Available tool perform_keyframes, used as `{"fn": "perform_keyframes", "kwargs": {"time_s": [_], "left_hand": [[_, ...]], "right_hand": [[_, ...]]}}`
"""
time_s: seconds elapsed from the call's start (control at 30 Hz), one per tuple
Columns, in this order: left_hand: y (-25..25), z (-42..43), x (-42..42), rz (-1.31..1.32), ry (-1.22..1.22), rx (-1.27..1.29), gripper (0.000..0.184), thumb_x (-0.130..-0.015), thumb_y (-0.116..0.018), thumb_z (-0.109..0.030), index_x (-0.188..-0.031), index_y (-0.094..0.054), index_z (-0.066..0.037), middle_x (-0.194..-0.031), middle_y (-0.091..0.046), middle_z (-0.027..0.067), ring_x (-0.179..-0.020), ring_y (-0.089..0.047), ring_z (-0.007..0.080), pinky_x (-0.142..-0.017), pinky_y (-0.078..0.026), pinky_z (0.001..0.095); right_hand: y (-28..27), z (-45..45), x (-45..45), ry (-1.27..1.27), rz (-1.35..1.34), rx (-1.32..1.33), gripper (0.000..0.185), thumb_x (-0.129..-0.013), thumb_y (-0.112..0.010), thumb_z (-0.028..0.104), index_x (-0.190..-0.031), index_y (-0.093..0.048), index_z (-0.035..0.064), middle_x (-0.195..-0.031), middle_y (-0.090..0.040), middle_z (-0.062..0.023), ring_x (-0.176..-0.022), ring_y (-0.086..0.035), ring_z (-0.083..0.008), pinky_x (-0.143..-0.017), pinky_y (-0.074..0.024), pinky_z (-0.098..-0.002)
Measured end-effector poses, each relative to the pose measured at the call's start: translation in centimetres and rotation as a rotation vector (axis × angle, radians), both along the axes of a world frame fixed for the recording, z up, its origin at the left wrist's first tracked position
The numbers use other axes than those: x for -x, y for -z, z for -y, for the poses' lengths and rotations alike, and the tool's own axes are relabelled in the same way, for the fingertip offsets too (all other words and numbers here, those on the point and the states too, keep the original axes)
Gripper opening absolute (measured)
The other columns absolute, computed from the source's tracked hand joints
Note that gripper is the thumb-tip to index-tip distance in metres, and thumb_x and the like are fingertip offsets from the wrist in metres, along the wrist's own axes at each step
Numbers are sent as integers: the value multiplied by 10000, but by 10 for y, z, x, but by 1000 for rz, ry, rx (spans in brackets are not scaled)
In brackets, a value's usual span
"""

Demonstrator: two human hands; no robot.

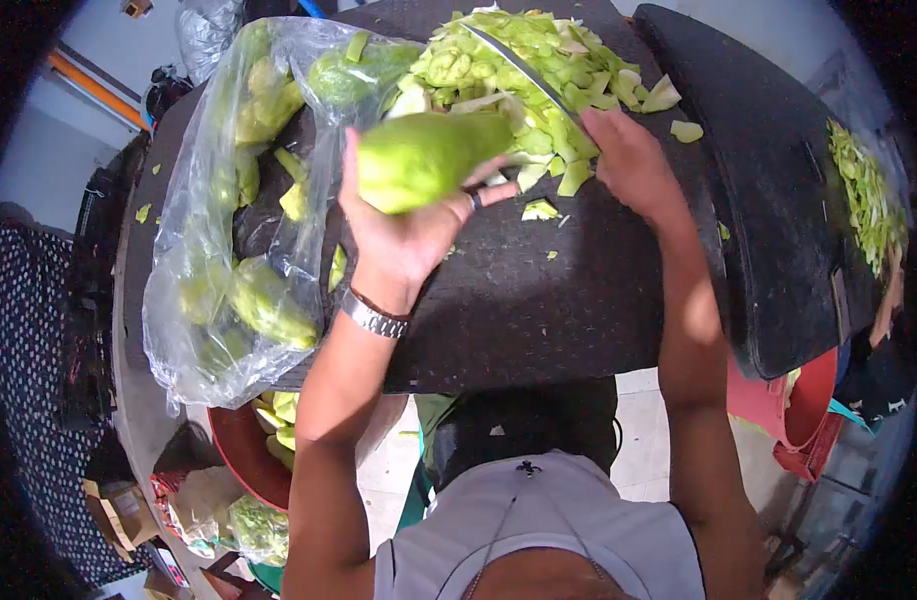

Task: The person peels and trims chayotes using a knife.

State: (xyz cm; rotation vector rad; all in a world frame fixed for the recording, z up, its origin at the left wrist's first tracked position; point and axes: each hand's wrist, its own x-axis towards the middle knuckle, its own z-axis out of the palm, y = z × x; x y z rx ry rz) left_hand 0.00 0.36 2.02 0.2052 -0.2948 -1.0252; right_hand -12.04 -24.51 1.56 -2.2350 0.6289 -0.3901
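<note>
My left hand (406, 238) is palm up under a large smooth green fruit (428, 160), pear-shaped like a chayote, with the thumb on its left side and fingers beneath it. The fruit is slightly blurred. In my right hand (633, 165) is a long knife (526, 72), its curved blade pointing up and left over a heap of green peelings (568, 60). The blade is apart from the fruit. To the left of my left hand lies a clear plastic bag (193, 290) holding several green fruits (268, 300).
The dark table (538, 310) carries scattered peel scraps. A black board (768, 190) stands along the right, with shredded green strips (863, 200) beyond it. Below the table are a red basin (240, 455) with green pieces at left and a red tub (813, 400) at right.
</note>
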Motion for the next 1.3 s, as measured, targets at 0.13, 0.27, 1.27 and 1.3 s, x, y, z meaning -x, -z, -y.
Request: {"fn": "perform_keyframes", "kwargs": {"time_s": [0.13, 0.27, 1.27, 1.3], "left_hand": [[2, 11, 6, -120, 124, -187, 776, -1005, -491, -531, -1509, -365, 45, -1543, -371, 332, -1337, -411, 641, -1117, -381, 684], [-5, 12, 13, 18, -91, -151, 770, -987, -515, -483, -1482, -380, 91, -1452, -478, 342, -1318, -507, 528, -1103, -446, 601], [17, 9, 2, 32, -148, -417, 597, -1013, -517, -562, -1280, -588, -33, -1130, -692, 147, -993, -699, 311, -877, -591, 485], [16, 12, 4, -2, -207, -427, 576, -1012, -527, -549, -1269, -594, -38, -1118, -697, 143, -986, -703, 298, -868, -595, 466]], "right_hand": [[0, -4, -3, -67, -1, 53, 370, -1039, -519, 347, -1246, -600, 52, -1029, -684, -195, -1009, -660, -401, -870, -520, -460], [-1, -16, 3, -145, 172, -266, 337, -1046, -523, 334, -1194, -591, 40, -794, -626, -80, -624, -537, -174, -557, -416, -318], [-19, -77, 7, -261, 121, 62, 495, -862, -777, 506, -876, -630, 34, -672, -649, -116, -625, -666, -253, -623, -538, -397], [-17, -84, 9, -319, 146, 104, 449, -859, -797, 440, -888, -622, 28, -668, -635, -102, -606, -644, -219, -601, -520, -372]]}}
